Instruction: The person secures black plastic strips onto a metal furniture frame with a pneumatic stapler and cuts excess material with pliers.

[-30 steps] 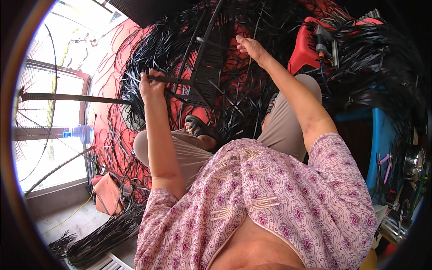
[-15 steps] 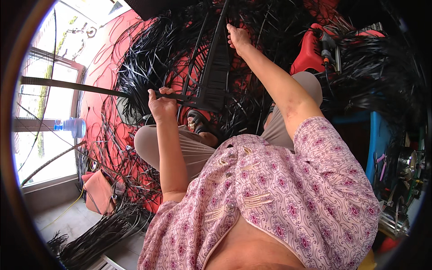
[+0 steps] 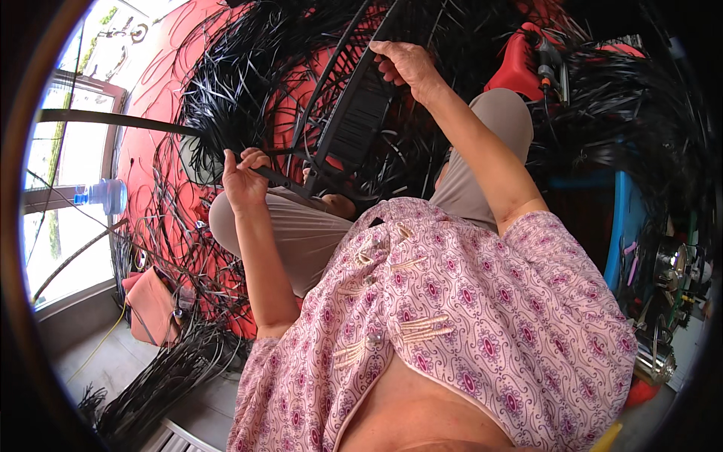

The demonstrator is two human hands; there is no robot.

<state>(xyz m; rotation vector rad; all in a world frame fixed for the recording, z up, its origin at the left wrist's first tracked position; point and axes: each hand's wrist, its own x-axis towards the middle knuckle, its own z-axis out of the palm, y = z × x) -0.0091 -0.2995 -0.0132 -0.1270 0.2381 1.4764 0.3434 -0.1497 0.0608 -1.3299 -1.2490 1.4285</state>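
Observation:
A black frame with a partly filled panel of flat black strips slants in front of my lap. My left hand is closed around the near left bar, thumb pointing up. Farther off, my right hand grips the long right-hand bar between thumb and curled fingers. Beyond the frame lies a heap of loose black plastic strips, which hides part of the frame's far end.
A red plastic stool or case with a power drill stands at right. Black strips also pile on the right. A blue bin, a water bottle by the window and a pink bag surround me.
The frame has tilted, its near end shifting left. My left hand has moved left with its bar, and my right hand has come slightly nearer along the long bar.

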